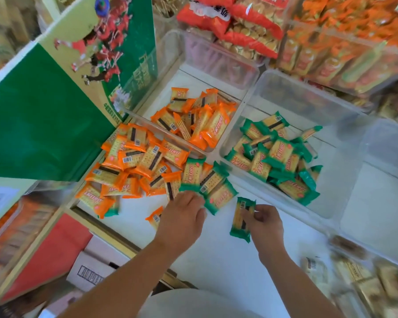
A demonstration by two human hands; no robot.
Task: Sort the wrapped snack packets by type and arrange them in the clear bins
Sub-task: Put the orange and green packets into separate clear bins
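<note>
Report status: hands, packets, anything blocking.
Right hand pinches green packet; left hand touches loose green packets. Orange pile unsorted on counter. Path to green bin clear.

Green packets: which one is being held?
The green packet pinched by fingers of the right hand, alone near the front; the other green ones lie in the loose pile or the right-hand clear bin.

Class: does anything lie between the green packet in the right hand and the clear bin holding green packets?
Nothing visible does. Between the green-wrapped cracker packet pinched by the right hand and the clear plastic bin of green packets lies only white tabletop; the bin's near wall must be cleared.
</note>
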